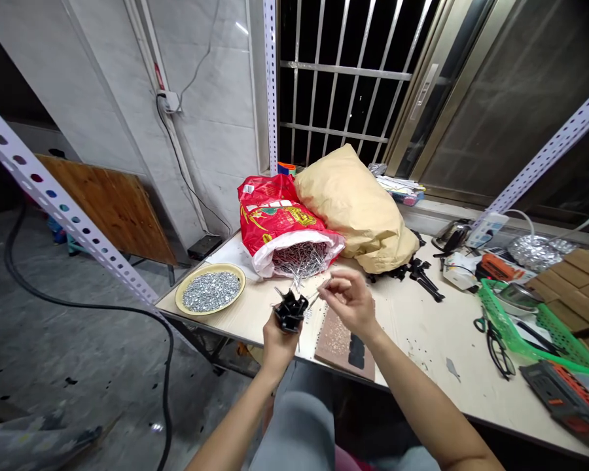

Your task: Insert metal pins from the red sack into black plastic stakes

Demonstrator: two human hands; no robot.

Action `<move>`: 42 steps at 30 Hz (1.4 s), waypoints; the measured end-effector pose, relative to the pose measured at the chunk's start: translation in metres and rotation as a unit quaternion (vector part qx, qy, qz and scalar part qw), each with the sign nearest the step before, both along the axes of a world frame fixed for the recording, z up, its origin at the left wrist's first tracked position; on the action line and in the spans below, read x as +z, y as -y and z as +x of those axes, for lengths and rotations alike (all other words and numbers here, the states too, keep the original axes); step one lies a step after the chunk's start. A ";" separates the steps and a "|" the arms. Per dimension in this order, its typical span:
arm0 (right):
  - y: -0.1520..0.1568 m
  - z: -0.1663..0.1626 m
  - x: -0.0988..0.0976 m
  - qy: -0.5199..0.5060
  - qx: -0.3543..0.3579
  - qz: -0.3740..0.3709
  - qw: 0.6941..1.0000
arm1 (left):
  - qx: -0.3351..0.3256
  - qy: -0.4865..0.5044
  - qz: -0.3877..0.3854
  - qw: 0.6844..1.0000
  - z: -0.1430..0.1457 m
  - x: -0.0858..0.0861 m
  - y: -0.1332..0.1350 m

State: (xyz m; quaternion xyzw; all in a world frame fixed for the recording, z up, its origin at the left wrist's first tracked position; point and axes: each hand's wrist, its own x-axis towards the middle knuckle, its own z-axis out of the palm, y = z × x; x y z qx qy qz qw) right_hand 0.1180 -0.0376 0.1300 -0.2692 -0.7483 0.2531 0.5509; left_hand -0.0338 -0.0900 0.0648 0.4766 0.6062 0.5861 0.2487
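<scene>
My left hand [278, 345] is closed around a cluster of black plastic parts [290, 311], held above the table's front edge. Thin metal pins stick out around the cluster. At its right, my right hand [348, 302] pinches a slim metal pin [313, 301] between thumb and fingers, its tip close to the black parts. Just behind both hands lies a red bag [279, 212], its mouth facing me and full of long metal pins [302, 257]. A yellow dish [180, 302] of small silvery metal pieces [211, 292] sits to the left.
A brown board [324, 353] lies under my right hand, with a tan sack [356, 203] behind. More black parts [425, 278] rest beside the sack. Scissors [495, 347], a green basket [500, 320] and an orange-black case [564, 399] occupy the right side. A purple perforated post [69, 209] slants at left.
</scene>
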 end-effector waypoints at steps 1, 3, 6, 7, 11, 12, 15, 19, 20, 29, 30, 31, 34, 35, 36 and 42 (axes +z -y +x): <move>0.013 0.000 0.005 -0.032 0.004 0.014 0.999 | -0.008 -0.008 0.004 1.000 0.005 0.002 -0.001; 0.033 -0.001 0.009 -0.036 0.003 0.052 0.998 | -0.026 -0.021 0.010 0.999 0.013 0.005 -0.001; 0.045 0.001 0.004 0.001 -0.015 0.110 0.994 | -0.045 -0.032 0.009 0.998 0.022 0.011 0.001; 0.046 0.002 0.002 0.008 -0.024 0.122 0.992 | -0.047 -0.037 0.007 0.998 0.024 0.012 0.003; 0.047 0.008 0.002 0.017 -0.036 0.131 0.991 | -0.048 -0.063 -0.004 0.997 0.029 0.011 0.006; 0.049 0.010 0.004 0.025 -0.030 0.131 0.991 | -0.047 -0.068 -0.007 0.997 0.029 0.010 0.007; 0.054 0.015 0.008 0.038 -0.018 0.125 0.991 | -0.049 -0.079 -0.007 0.996 0.031 0.008 0.007; 0.059 0.023 0.009 0.041 -0.007 0.115 0.992 | -0.063 -0.094 0.003 0.994 0.038 0.008 0.009; 0.060 0.025 0.007 0.050 -0.001 0.113 0.992 | -0.066 -0.096 0.001 0.993 0.040 0.008 0.009; 0.070 0.044 0.014 0.173 -0.071 0.163 0.969 | -0.102 -0.114 0.015 0.988 0.059 0.003 0.014; 0.068 0.046 0.018 0.176 -0.074 0.155 0.969 | -0.107 -0.122 0.019 0.987 0.062 0.002 0.013; 0.065 0.047 0.021 0.182 -0.068 0.147 0.970 | -0.112 -0.133 0.024 0.985 0.065 0.001 0.012; 0.054 0.049 0.028 0.212 -0.018 0.131 0.968 | -0.134 -0.170 0.043 0.975 0.073 -0.003 0.011; 0.051 0.050 0.030 0.222 0.000 0.125 0.967 | -0.143 -0.181 0.049 0.972 0.075 -0.005 0.011; 0.049 0.051 0.031 0.230 0.018 0.123 0.965 | -0.153 -0.190 0.058 0.968 0.075 -0.007 0.011; 0.058 0.063 0.039 0.259 0.012 0.191 0.947 | -0.162 -0.185 0.142 0.959 0.072 -0.005 0.017</move>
